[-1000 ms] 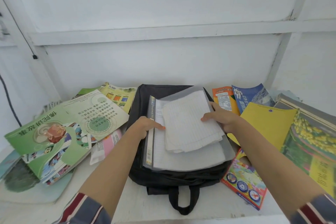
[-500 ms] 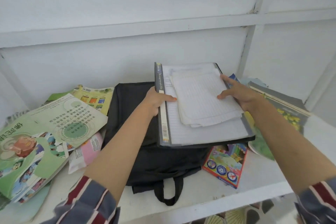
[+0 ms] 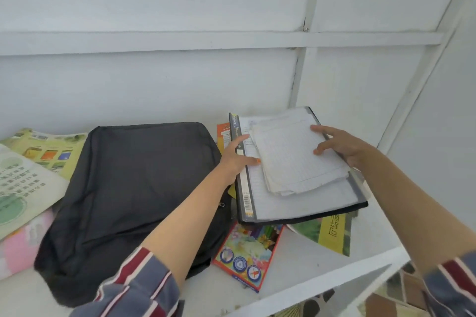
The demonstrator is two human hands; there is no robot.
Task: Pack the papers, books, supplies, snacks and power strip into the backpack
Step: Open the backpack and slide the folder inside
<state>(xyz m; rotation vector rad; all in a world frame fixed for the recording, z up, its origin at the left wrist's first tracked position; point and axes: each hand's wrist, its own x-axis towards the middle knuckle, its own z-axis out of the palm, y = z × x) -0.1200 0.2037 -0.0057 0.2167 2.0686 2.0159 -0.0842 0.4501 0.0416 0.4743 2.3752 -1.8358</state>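
At the far left, green books (image 3: 23,175) are piled on the white bench (image 3: 309,260), and a pink packet (image 3: 20,244) is wedged under their near edge. Beside them the black backpack (image 3: 134,188) is laid flat, its fabric slack, with a striped sleeve (image 3: 136,288) crossing its near corner. The left hand (image 3: 237,157) is stretched over the backpack's right side; it is spread, with the forefinger laid along the spine of a dark folder (image 3: 296,208) and the thumb laid flat on the page next to it. An orange packet (image 3: 223,134) is partly hidden behind that hand. The folder is placed just right of the backpack, on top of other items, and a sheaf of lined papers (image 3: 291,159) is stacked on it, slightly askew. Under the folder's near edge a colourful box (image 3: 247,252) and a green-and-yellow book (image 3: 332,231) are seen on the bench. The right hand (image 3: 342,147) is spread, and its fingertips and thumb are pressed on the right side of the papers, over the folder's right edge.
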